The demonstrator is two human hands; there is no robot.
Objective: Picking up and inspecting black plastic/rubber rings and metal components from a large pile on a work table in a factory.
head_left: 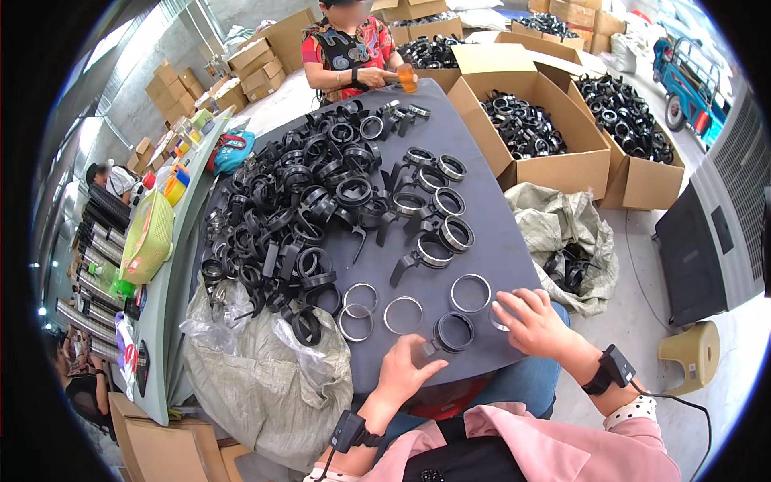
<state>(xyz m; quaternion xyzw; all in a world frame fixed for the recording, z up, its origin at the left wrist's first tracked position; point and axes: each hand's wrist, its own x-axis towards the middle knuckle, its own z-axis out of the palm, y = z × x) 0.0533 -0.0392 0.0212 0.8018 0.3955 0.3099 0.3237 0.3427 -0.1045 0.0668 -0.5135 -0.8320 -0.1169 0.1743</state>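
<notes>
My left hand (407, 367) is at the near edge of the grey table (502, 269), thumb spread away from the fingers. Its fingertips are beside the short tab of a black ring (454, 332), and whether they touch it is hard to tell. My right hand (532, 323) has its fingertips on a thin silver metal ring (498, 323), mostly hidden by the fingers. Loose silver rings lie flat nearby: one upper right (471, 293), one to the left (403, 316), and two overlapping ones (356, 325) farther left. Black tabbed rings with silver bands (434, 250) stand in rows beyond.
A big heap of black tabbed rings (297, 193) covers the table's left side. Cardboard boxes (554, 173) full of them stand at right, beside a woven sack (562, 241). Another sack (265, 386) hangs at the near left. Across the table, a person (349, 56) holds an orange object.
</notes>
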